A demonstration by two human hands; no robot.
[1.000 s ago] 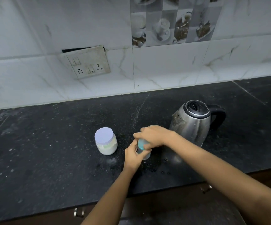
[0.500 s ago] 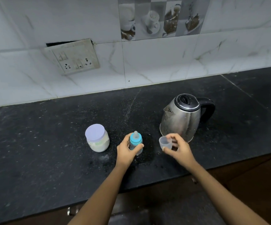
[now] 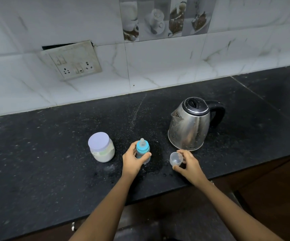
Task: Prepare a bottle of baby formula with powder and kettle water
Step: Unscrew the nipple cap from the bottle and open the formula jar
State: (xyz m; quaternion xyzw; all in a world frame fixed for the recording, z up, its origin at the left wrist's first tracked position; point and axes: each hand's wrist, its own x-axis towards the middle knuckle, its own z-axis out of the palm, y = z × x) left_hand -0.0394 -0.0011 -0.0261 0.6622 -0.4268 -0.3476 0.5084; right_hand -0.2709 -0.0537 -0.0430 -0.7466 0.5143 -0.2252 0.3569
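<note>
Right hand (image 3: 188, 165) lowered with cap (image 3: 176, 159), left hand (image 3: 132, 160) gripping bottle (image 3: 142, 151)

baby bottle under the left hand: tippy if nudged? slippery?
Probably tippy: the baby bottle is small, upright and narrow-based, steadied only by the left hand. Likely light, since it looks clear with no fill visible. Possibly slick: droplets dot the black counter around its base, so it may slide before tipping.
</note>
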